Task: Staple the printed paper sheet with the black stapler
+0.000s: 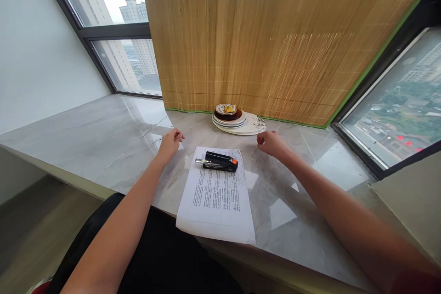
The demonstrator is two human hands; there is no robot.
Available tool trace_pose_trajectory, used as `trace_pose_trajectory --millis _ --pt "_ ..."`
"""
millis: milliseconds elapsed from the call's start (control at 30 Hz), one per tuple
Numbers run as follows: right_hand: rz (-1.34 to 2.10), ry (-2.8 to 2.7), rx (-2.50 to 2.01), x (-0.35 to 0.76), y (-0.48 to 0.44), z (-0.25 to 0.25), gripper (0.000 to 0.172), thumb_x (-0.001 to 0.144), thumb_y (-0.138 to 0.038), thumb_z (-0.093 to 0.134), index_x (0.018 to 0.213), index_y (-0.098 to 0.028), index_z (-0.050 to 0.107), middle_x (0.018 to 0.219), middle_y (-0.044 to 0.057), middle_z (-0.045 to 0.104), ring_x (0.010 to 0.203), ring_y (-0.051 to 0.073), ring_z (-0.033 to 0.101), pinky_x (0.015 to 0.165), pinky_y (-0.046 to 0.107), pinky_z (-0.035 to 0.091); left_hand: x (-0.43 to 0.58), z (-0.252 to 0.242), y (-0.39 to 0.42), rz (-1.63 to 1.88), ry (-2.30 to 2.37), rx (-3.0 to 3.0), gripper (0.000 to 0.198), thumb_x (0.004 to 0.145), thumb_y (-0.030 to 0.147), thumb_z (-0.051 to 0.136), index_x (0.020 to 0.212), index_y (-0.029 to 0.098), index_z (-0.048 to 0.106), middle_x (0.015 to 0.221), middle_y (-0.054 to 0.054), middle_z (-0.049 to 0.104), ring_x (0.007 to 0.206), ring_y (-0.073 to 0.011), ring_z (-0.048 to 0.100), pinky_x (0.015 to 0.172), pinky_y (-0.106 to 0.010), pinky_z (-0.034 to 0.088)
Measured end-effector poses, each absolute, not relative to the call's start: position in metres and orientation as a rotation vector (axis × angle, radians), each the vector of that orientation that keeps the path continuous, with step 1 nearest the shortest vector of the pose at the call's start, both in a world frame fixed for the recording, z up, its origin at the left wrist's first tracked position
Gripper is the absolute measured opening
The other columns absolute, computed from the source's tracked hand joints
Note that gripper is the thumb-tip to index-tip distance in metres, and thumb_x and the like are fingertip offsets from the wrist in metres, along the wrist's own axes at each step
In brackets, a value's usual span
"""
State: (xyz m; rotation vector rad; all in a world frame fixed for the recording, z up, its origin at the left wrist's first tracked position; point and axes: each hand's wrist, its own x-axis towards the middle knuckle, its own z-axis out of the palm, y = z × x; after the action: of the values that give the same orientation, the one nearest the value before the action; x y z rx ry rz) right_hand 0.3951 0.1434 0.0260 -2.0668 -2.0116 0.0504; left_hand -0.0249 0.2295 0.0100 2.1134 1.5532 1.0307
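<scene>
A stack of printed paper sheets (216, 197) lies on the grey marble sill in front of me. A black stapler (217, 161) with an orange end rests across the top of the sheets. My left hand (169, 142) rests on the sill just left of the paper's top corner, fingers curled loosely with nothing in them. My right hand (272, 143) hovers right of the paper, also curled in a loose fist and holding nothing. Neither hand touches the stapler or the sheets.
A stack of plates (255, 125) with a small patterned dish on top stands behind the paper against a bamboo blind (268, 36). Windows flank the blind. The sill's front edge (69, 179) runs diagonally, with my dark-clothed lap below.
</scene>
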Motion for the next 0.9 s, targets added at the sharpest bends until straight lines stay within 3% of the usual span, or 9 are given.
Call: trace_pose_trajectory --millis 133,233,333,433,533,700,800,900 --pt "0.069 -2.021 -2.054 0.392 0.144 0.02 0.017 0.074 -0.012 0.064 0.083 -0.021 0.074 0.083 0.007 0.074 0.087 0.024 0.063 0.064 0.027 0.037 -0.028 0.018 0.216 1.207 1.27 1.636 0.026 0.088 0.041 0.065 0.098 0.017 0.062 0.09 -0.008 0.074 0.073 -0.0162 0.065 0.067 -0.029 0.051" --pt "0.079 -2.027 -2.024 0.392 0.144 0.016 0.018 0.077 -0.013 0.063 0.087 -0.021 0.076 0.084 0.006 0.074 0.088 0.023 0.063 0.067 0.028 0.039 -0.025 0.025 0.203 1.17 1.142 1.53 0.045 0.077 0.048 0.08 0.106 0.015 0.069 0.091 -0.009 0.073 0.079 -0.0166 0.064 0.073 -0.03 0.052" --pt "0.042 -2.002 -1.971 0.386 0.141 0.016 0.02 0.082 -0.015 0.063 0.096 -0.02 0.077 0.093 0.008 0.075 0.088 0.023 0.064 0.069 0.029 0.041 -0.019 0.033 0.191 1.109 1.071 1.486 0.051 0.07 0.05 0.087 0.103 0.013 0.075 0.091 -0.008 0.072 0.083 -0.0171 0.064 0.079 -0.031 0.053" --pt "-0.029 -1.848 -1.678 0.361 0.13 0.02 0.015 0.09 -0.02 0.061 0.096 -0.018 0.075 0.093 0.008 0.073 0.079 0.02 0.062 0.072 0.03 0.044 -0.014 0.036 0.179 1.048 0.983 1.41 0.047 0.073 0.048 0.087 0.101 0.013 0.075 0.085 -0.005 0.067 0.078 -0.0143 0.06 0.078 -0.03 0.052" --pt "0.095 -1.693 -1.322 0.318 0.111 0.022 0.02 0.098 -0.03 0.058 0.087 -0.019 0.07 0.085 0.005 0.07 0.073 0.018 0.06 0.072 0.03 0.047 -0.01 0.038 0.169 0.958 0.92 1.359 0.04 0.078 0.046 0.085 0.097 0.013 0.074 0.083 -0.004 0.064 0.068 -0.0103 0.055 0.066 -0.025 0.047" --pt "0.238 -1.962 -1.11 0.267 0.085 0.007 0.023 0.095 -0.036 0.067 0.114 -0.023 0.067 0.11 0.008 0.069 0.103 0.025 0.062 0.093 0.038 0.05 -0.004 0.034 0.159 0.905 0.878 1.278 0.034 0.08 0.041 0.084 0.093 0.015 0.068 0.088 -0.004 0.065 0.057 -0.0054 0.045 0.053 -0.021 0.035" --pt "0.25 -2.075 -1.152 0.263 0.085 -0.006 0.035 0.093 -0.028 0.069 0.127 -0.023 0.06 0.114 0.009 0.069 0.105 0.026 0.061 0.093 0.041 0.05 -0.005 0.029 0.159 0.908 0.892 1.27 0.035 0.08 0.039 0.085 0.1 0.013 0.073 0.083 -0.001 0.059 0.058 -0.0049 0.044 0.052 -0.019 0.034" --pt "0.266 -2.083 -1.188 0.266 0.089 -0.013 0.036 0.093 -0.023 0.068 0.128 -0.023 0.058 0.117 0.009 0.069 0.107 0.026 0.062 0.095 0.041 0.05 -0.007 0.025 0.161 0.916 0.929 1.231 0.036 0.083 0.038 0.083 0.107 0.012 0.077 0.079 -0.001 0.056 0.063 -0.006 0.046 0.057 -0.019 0.04"
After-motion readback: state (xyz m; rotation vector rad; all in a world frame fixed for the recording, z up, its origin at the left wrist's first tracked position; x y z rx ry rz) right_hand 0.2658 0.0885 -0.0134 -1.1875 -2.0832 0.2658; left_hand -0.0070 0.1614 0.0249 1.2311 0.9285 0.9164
